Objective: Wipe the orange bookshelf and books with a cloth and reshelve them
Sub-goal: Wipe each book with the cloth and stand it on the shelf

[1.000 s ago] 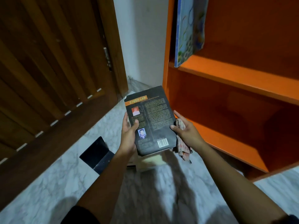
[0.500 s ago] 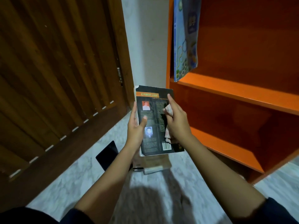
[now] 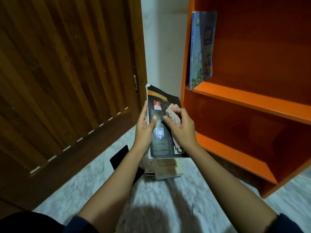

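Black book held off the floor, cover toward the person. Left hand grips its left edge: thumb flat on the cover, fingers wrapped behind. Right hand has its fingers curled round a bunched cloth, pressed to the cover just right of the left thumb. Orange bookshelf stands right of the fingers, with a blue book leaning on its upper shelf. More books lie on the floor below the hands.
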Demonstrator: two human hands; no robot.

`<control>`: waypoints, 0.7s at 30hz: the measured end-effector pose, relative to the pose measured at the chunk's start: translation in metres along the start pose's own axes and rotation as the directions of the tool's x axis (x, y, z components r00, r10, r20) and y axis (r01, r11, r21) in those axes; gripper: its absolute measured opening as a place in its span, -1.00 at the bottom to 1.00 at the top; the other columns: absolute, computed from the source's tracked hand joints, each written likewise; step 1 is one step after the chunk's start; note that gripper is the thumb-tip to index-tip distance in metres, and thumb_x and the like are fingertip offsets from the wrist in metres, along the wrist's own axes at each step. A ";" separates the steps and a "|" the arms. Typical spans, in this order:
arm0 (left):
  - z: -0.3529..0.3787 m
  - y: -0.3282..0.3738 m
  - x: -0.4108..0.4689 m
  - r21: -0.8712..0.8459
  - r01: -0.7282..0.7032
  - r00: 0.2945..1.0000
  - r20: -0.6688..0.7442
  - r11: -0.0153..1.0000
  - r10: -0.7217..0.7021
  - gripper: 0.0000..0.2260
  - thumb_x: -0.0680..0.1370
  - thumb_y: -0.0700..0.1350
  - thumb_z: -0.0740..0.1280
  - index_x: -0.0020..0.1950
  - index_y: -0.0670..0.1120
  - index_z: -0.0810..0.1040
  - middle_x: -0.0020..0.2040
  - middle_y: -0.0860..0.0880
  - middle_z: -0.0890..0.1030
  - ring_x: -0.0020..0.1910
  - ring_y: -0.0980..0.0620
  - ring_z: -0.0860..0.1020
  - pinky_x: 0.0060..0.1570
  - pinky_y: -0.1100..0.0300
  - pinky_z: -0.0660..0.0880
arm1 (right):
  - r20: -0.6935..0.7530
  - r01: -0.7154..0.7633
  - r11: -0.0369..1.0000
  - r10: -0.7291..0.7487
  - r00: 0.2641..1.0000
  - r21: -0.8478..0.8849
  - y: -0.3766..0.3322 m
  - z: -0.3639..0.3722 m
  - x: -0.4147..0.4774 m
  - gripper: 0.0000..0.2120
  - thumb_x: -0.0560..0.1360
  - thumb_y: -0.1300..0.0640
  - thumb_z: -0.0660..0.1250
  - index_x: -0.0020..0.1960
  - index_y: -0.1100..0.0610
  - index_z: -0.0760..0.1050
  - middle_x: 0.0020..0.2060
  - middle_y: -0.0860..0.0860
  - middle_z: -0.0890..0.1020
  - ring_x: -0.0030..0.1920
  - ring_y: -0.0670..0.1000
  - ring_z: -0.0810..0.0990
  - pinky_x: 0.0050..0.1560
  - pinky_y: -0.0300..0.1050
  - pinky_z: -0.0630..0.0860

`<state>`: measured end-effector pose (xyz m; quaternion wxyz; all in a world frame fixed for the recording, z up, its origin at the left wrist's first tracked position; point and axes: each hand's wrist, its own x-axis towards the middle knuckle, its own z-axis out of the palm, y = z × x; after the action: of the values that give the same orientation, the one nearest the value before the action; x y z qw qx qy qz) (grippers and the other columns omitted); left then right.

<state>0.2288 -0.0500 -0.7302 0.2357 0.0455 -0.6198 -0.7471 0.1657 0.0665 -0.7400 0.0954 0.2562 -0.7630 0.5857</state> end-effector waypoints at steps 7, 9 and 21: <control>-0.012 0.016 -0.004 0.015 0.058 0.987 0.151 0.998 -0.060 -0.50 0.59 -0.22 0.20 0.43 0.22 0.19 0.40 -0.05 0.41 0.17 -0.02 0.58 0.03 0.11 0.58 | 0.102 0.158 0.987 -0.158 0.982 0.009 0.007 0.009 -0.006 -0.50 0.58 -0.14 0.05 0.43 0.06 0.32 0.42 -0.08 0.33 0.46 -0.15 0.23 0.47 -0.02 0.20; -0.012 0.018 -0.005 0.007 0.071 0.979 0.191 0.997 -0.071 -0.49 0.59 -0.24 0.19 0.42 0.23 0.19 0.41 -0.03 0.41 0.15 -0.01 0.59 -0.02 0.15 0.59 | 0.104 0.260 0.965 -0.258 0.961 -0.012 0.000 0.011 0.008 -0.54 0.60 -0.06 0.06 0.45 0.08 0.29 0.45 -0.04 0.29 0.48 -0.12 0.20 0.48 -0.01 0.17; -0.004 0.031 -0.008 -0.027 0.048 0.981 0.188 0.998 -0.042 -0.55 0.60 -0.23 0.19 0.35 0.25 0.28 0.34 0.01 0.47 0.13 0.00 0.60 -0.04 0.15 0.60 | -0.023 -0.213 0.967 0.218 0.976 0.141 0.023 -0.006 0.051 -0.64 0.63 -0.07 0.05 0.33 -0.01 0.44 0.31 0.00 0.50 0.32 0.00 0.44 0.37 0.09 0.34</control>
<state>0.2465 -0.0540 -0.7037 0.1601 -0.0144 -0.6263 -0.7628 0.1097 0.0617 -0.7349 0.0280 0.1665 -0.7421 0.6487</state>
